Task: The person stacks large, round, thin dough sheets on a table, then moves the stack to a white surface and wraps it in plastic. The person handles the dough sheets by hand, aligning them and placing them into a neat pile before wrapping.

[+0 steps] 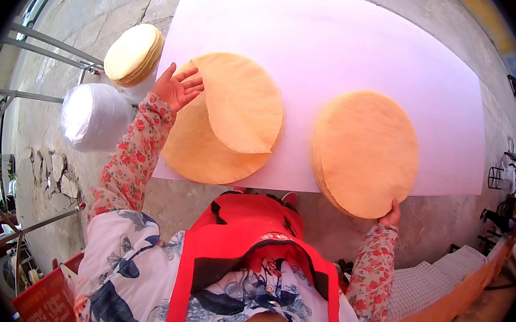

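Two stacks of thin, round, tan flatbread-like sheets lie on a white table. On the left stack [202, 165], the top round sheet [244, 104] is partly folded over, its curled edge beside my left hand [180, 89]. That hand is palm up with fingers spread, and nothing is in it. The right stack [367, 152] overhangs the table's near edge. My right hand [390, 215] grips its near rim with the thumb on top; the other fingers are mostly hidden below.
The white tabletop [315, 32] reaches away from me. Left of it stand a paler stack of rounds [131, 55] and a plastic-wrapped bundle [98, 117], near metal rails [56, 44]. Cracked concrete [56, 175] shows at left. A checked cloth [431, 282] lies at lower right.
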